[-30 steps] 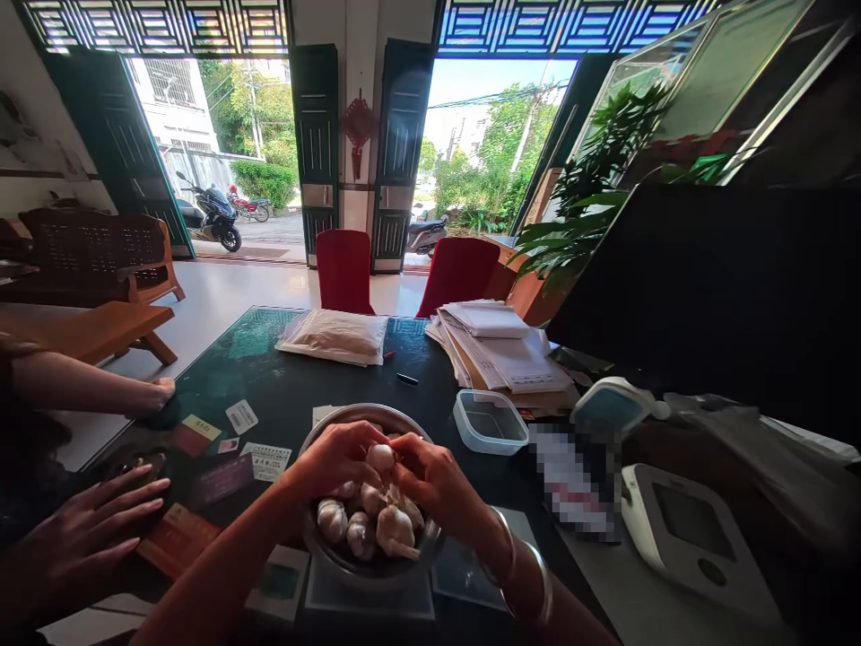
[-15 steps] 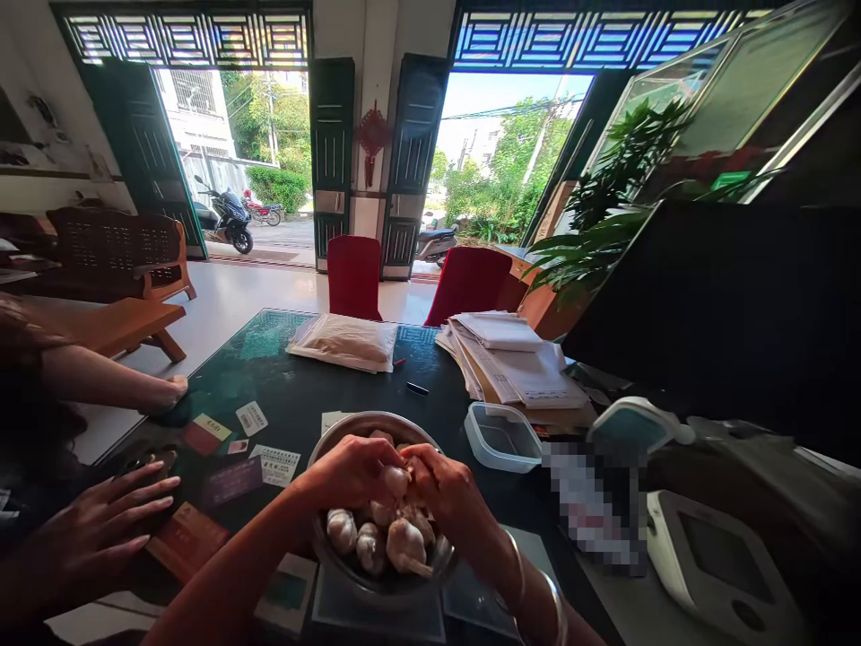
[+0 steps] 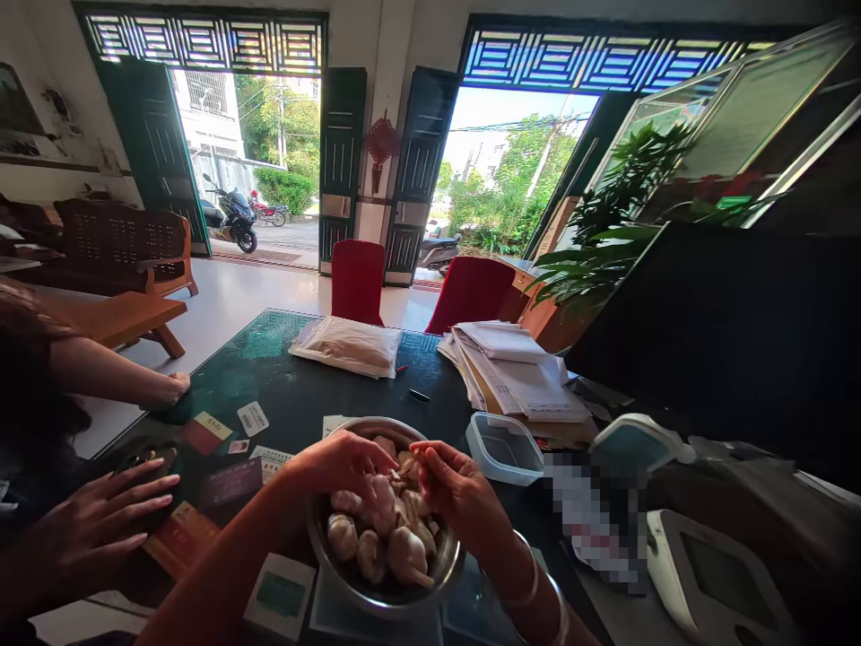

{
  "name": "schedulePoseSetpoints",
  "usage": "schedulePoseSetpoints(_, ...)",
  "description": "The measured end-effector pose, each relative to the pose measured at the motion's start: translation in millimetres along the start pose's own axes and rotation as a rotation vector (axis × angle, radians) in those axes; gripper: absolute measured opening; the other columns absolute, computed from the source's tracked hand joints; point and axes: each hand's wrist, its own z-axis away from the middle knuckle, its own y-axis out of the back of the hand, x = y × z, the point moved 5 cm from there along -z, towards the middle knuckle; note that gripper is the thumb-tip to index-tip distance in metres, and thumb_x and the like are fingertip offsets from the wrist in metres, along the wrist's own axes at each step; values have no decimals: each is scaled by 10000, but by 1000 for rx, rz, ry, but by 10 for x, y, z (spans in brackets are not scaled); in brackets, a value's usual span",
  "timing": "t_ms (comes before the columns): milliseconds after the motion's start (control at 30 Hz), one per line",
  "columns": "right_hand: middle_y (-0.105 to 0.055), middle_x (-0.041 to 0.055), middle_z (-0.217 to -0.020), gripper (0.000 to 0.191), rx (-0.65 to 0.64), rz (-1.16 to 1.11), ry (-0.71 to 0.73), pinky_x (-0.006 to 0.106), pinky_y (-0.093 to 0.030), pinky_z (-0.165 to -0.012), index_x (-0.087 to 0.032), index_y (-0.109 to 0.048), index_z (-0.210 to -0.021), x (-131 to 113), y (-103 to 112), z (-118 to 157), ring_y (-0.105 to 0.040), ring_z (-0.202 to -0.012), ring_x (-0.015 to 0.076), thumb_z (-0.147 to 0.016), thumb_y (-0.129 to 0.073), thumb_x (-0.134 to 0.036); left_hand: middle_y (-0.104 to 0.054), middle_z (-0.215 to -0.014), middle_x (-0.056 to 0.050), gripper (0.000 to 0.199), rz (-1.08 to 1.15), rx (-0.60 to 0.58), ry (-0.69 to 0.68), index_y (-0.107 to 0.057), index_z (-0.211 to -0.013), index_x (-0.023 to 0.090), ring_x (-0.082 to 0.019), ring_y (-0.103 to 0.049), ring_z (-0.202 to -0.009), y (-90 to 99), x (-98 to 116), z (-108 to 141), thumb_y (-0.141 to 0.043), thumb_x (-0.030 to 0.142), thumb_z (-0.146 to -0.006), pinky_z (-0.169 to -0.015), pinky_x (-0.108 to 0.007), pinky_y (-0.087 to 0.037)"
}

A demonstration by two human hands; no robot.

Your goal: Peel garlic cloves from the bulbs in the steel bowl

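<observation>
Several whole garlic bulbs point(image 3: 407, 552), with loose cloves and skins among them, fill a round metal bowl point(image 3: 387, 608). Over the bowl's left side, my left hand point(image 3: 343, 467) has its fingers curved and apart. A pale garlic bulb point(image 3: 380, 504) lies right below its thumb; whether they touch is hard to tell. At the bowl's right side, my right hand point(image 3: 457, 489) pinches thumb and forefinger together on a small pale piece of garlic point(image 3: 418, 447), mostly hidden by the fingertips.
Right of the bowl stands a clear plastic container point(image 3: 506, 449), with stacked papers point(image 3: 511, 368) behind it. A filled plastic bag point(image 3: 350, 345) and a pen point(image 3: 418, 395) lie farther back. Another person's hand point(image 3: 100, 520) rests at left near cards point(image 3: 232, 480). A white device point(image 3: 719, 574) sits right.
My hands have moved apart from the bulb they held together. The left shifted left with its fingers loosened; the right stays pinched. The view tilted up slightly.
</observation>
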Motion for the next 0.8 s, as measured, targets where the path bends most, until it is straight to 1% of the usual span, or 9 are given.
schedulePoseSetpoints(133,-610,-2,-649,373,-47,-31,-13,184,-314,-410,-164,-591,-861,26,-56,9,-475,-479,75,-675,-732,-455,-690,-800,-56,368,70,244,-57,-697,-1039,155,-144,-609,-654,-30,39,-39,-658,173,-673,-613,-236,-487)
schedulePoseSetpoints(200,-631,6,-679,356,-55,-15,-3,183,-307,-400,-166,-565,-840,45,-73,12,-472,-465,70,-688,-724,-447,-690,-783,-54,371,69,325,-105,-690,-1063,164,-137,-601,-634,-77,66,-46,-653,187,-695,-630,-248,-492)
schedulePoseSetpoints(300,-630,-9,-668,322,-67,23,25,177,-301,-390,-171,-544,-812,64,-92,22,-449,-428,53,-717,-704,-433,-688,-760,-50,312,42,358,-136,-713,-1023,175,-141,-602,-648,-146,113,-46,-649,205,-719,-638,-246,-491)
schedulePoseSetpoints(433,-566,-51,-533,288,-78,90,66,168,-284,-377,-176,-540,-809,71,-102,34,-439,-390,49,-755,-671,-427,-690,-777,-52,189,15,385,-119,-754,-889,185,-148,-617,-667,-154,189,-20,-662,261,-743,-610,-229,-481)
schedulePoseSetpoints(500,-564,-48,-525,295,-90,121,68,169,-288,-376,-173,-539,-803,78,-111,36,-454,-388,54,-755,-667,-434,-701,-797,-57,154,36,412,-132,-762,-820,177,-156,-635,-687,-139,225,-4,-674,274,-739,-629,-233,-490)
schedulePoseSetpoints(567,-569,-43,-534,310,-86,150,72,173,-301,-374,-172,-542,-799,80,-115,36,-464,-387,59,-745,-672,-448,-717,-825,-60,122,52,432,-152,-758,-763,171,-173,-653,-738,-135,243,4,-696,266,-718,-684,-244,-504)
schedulePoseSetpoints(667,-557,-49,-510,315,-14,212,126,176,-319,-374,-171,-569,-816,47,-89,43,-458,-385,62,-728,-686,-450,-736,-851,-58,126,77,451,-136,-740,-763,168,-191,-671,-782,-147,201,1,-720,269,-691,-731,-263,-521)
schedulePoseSetpoints(733,-549,-48,-490,302,26,247,162,174,-316,-374,-165,-600,-818,19,-74,55,-435,-380,56,-732,-684,-442,-740,-863,-58,146,92,462,-102,-726,-785,166,-194,-682,-771,-160,141,-8,-716,278,-692,-712,-267,-534)
schedulePoseSetpoints(800,-548,-42,-482,299,31,271,165,174,-305,-367,-158,-635,-817,6,-74,68,-409,-373,49,-736,-678,-442,-740,-877,-61,150,100,462,-90,-713,-782,162,-198,-689,-769,-174,98,-19,-714,282,-692,-698,-267,-542)
